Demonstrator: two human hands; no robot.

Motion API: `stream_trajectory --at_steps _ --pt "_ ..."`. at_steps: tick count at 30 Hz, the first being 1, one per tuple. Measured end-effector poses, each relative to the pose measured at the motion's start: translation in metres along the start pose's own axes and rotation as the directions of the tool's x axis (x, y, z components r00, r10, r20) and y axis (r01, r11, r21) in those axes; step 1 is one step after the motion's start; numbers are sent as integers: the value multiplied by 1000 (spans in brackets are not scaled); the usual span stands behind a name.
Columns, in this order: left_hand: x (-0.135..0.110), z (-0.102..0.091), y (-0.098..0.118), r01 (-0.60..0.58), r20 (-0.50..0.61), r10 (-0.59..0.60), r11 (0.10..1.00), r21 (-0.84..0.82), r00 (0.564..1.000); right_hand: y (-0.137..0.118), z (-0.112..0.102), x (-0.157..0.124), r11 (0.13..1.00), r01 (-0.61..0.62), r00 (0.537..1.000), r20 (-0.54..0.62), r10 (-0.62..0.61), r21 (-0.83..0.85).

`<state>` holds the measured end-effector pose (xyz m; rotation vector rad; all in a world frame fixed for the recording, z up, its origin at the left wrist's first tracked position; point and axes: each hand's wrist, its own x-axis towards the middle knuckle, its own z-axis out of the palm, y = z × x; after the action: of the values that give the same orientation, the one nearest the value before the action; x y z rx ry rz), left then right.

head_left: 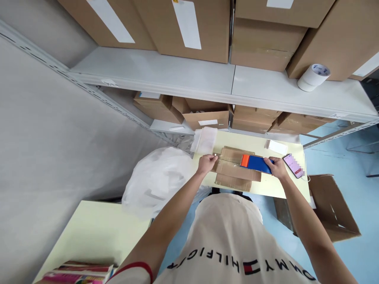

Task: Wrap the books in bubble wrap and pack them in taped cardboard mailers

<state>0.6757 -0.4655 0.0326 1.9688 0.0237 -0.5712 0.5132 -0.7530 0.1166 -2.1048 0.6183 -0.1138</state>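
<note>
The lettering across your shirt point(231, 232) reads "OMMY HILFIGER", upside down, with its ends lost in the folds and a small flag mark in the middle; the blue print on the tape roll point(310, 81), at one o'clock on the shelf point(183, 73), is too small to read. Both your arms reach forward toward twelve, wrists low over the table point(271, 189). Your right hand point(277, 167) is clamped, thumb on top, on the three o'clock end of a flat blue-and-orange packet point(256, 163), its orange end pointing to nine over the flattened cardboard box point(229, 170); you cannot tell whether the two touch. Your left hand point(208, 163) is at the cardboard's nine o'clock edge, fingertips drawn together near a small pale bit, their hold unclear. The cardboard lies close to the table's six o'clock edge, with bare tabletop toward twelve and at four. Past your right hand, the smartphone point(293, 165) sits at three, and a white plastic bag point(156, 181) bulges beyond the table at nine.
</note>
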Motion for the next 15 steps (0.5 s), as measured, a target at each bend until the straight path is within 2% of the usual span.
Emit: stream_trajectory --at_steps 3,6,9,10,12,14,15 --pt "2 5 -16 12 -55 -10 999 49 998 0 -1 0 1000 1 1000 11 0 -5" --pt "3 13 -30 91 -76 -90 996 2 993 2 -4 -3 1000 -15 1000 10 15 17" --pt "-1 13 -36 94 -99 -96 995 -26 990 4 -7 -6 999 -25 1000 17 24 31" --pt "-4 11 -36 46 -123 -48 999 -26 991 4 -7 -6 999 -24 1000 18 23 33" --pt "-10 6 -34 -148 -160 150 989 22 976 4 -6 -5 999 -18 1000 12 18 37" --pt "-17 7 -32 -348 -105 357 932 98 928 3 -5 -4 999 -12 1000 9 12 38" --pt "-20 10 -32 -394 -34 400 912 117 916 2 -4 -2 999 -10 1000 11 9 37"
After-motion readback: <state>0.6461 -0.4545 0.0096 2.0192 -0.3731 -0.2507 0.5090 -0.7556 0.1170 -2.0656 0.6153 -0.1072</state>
